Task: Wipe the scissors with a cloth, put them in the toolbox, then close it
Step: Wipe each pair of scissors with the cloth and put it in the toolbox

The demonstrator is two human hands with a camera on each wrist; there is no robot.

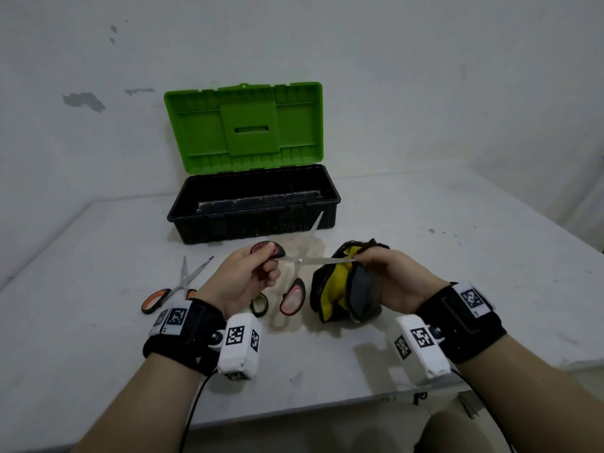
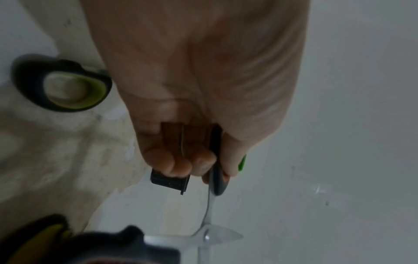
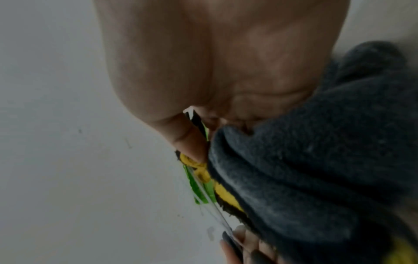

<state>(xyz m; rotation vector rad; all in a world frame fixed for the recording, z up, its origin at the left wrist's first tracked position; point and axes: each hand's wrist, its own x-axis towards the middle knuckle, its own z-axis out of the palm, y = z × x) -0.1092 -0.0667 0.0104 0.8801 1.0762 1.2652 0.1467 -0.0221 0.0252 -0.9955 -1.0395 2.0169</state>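
My left hand (image 1: 248, 273) grips the upper loop of the pink-and-black scissors (image 1: 299, 260), held above the table with blades spread wide. One blade points right into the grey-and-yellow cloth (image 1: 343, 289); the other points up toward the toolbox (image 1: 255, 204). My right hand (image 1: 385, 273) pinches the cloth around that blade's tip. In the left wrist view my curled fingers (image 2: 181, 164) hold the black handle (image 2: 216, 169), with the pivot (image 2: 207, 237) below. The right wrist view shows the cloth (image 3: 316, 160) bunched under my thumb (image 3: 187, 139). The black toolbox stands open, its green lid (image 1: 243, 125) raised.
Orange-handled scissors (image 1: 173, 289) lie on the white table (image 1: 457, 256) at the left. A green-and-black scissor handle (image 1: 260, 304) lies under my left hand, also seen as a loop (image 2: 65, 84) in the left wrist view. A wall rises behind the toolbox.
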